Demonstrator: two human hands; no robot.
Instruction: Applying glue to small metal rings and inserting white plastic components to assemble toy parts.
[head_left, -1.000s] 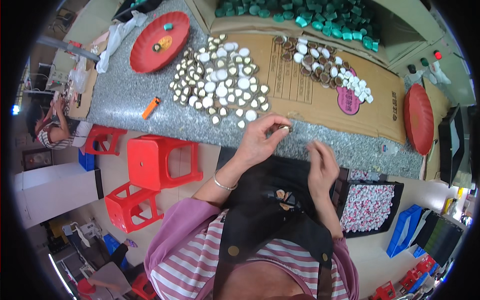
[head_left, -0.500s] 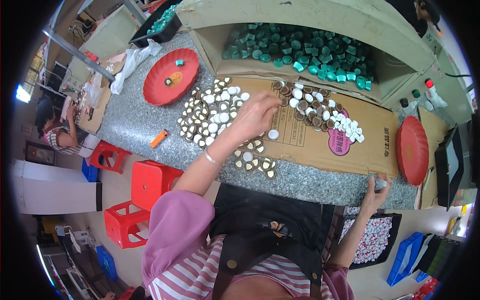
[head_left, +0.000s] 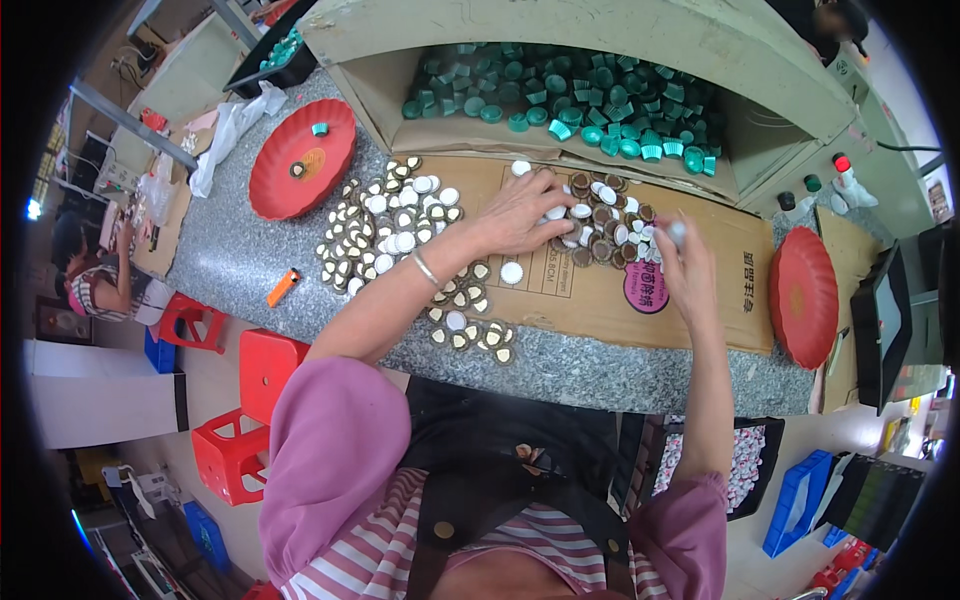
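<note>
My left hand point(head_left: 522, 212) reaches over the brown cardboard with its fingers apart. Its fingertips touch the left edge of a group of round brown caps point(head_left: 601, 250) and white discs point(head_left: 511, 272); one white disc shows between thumb and fingers. My right hand point(head_left: 690, 270) is raised at the right end of that group, fingers closed round a small whitish bottle point(head_left: 677, 233), which is blurred. This hand partly hides the white pieces there. To the left of my left hand lie many dark round pieces with pale gold centres point(head_left: 345, 240), mixed with white discs.
Green fluted cups point(head_left: 560, 100) fill a shelf opening at the back. Red scalloped trays stand left point(head_left: 265, 185) and right point(head_left: 803, 300); the left one holds a few pieces. An orange lighter point(head_left: 284, 287) lies on the grey stone table point(head_left: 225, 250). Red stools point(head_left: 268, 375) stand below.
My right hand has lifted the small bottle from the table's near right edge up to the caps. My left hand has lowered onto the group, its fingers spreading. The whole view has shifted slightly.
</note>
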